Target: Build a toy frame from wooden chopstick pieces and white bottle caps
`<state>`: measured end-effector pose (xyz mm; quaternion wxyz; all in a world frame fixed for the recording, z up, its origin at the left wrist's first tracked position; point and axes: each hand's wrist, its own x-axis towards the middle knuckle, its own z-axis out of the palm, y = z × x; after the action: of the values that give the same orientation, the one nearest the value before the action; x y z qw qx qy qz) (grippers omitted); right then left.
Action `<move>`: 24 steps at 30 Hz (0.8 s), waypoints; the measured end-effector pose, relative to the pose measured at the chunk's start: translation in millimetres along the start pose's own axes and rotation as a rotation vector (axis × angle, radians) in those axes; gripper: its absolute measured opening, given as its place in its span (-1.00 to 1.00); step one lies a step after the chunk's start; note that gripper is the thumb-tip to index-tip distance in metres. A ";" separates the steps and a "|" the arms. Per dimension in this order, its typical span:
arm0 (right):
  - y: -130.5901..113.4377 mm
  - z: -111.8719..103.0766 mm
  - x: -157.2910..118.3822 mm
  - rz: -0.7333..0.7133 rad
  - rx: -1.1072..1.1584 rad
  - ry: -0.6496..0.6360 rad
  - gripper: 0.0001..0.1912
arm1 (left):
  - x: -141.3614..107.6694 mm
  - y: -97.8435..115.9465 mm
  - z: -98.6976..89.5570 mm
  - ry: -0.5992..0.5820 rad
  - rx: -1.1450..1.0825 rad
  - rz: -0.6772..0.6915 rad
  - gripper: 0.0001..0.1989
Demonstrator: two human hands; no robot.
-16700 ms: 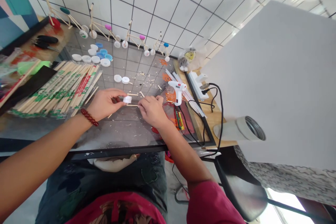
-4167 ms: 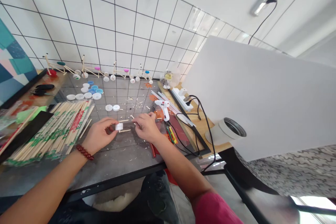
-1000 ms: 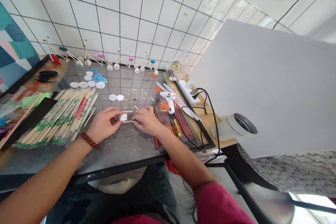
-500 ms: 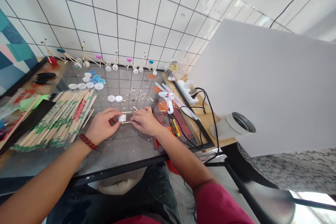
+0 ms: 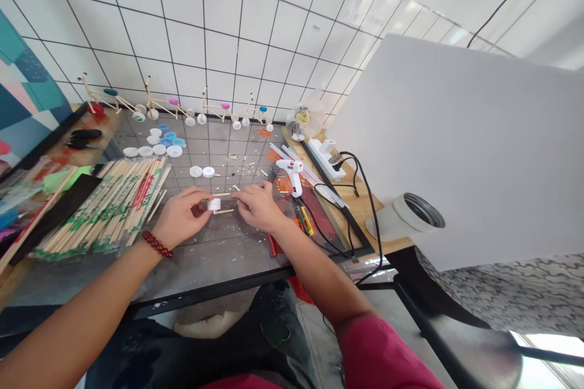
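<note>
My left hand (image 5: 182, 216), with a red bead bracelet on its wrist, pinches a small white bottle cap (image 5: 213, 204) on the glass table top (image 5: 214, 258). Two short wooden sticks (image 5: 223, 203) run from the cap toward my right hand (image 5: 258, 206), whose fingers grip their far ends. The two hands sit close together at the table's middle, with the cap between them. Wood shavings lie around them.
Wrapped chopstick bundles (image 5: 107, 203) lie at the left. Loose bottle caps (image 5: 157, 144) and several stick bicycle models (image 5: 182, 110) stand toward the tiled wall. A white glue gun (image 5: 292, 173), its cable, a power strip (image 5: 326, 155) and cutters (image 5: 302, 219) lie on the right. A white board (image 5: 460, 152) leans nearby.
The hands stay on the cap and sticks as before. Only the view has shifted slightly.
</note>
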<state>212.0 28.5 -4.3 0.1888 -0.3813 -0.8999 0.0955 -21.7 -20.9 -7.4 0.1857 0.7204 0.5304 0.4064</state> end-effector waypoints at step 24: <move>0.8 2.1 -2.6 0.061 -0.087 0.005 -0.85 | 0.3 -4.4 1.4 0.013 -0.008 0.002 -0.77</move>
<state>213.3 27.1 -7.1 0.1715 -0.4168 -0.8906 0.0612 -23.3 -18.8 -11.2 0.1847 0.7176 0.5294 0.4131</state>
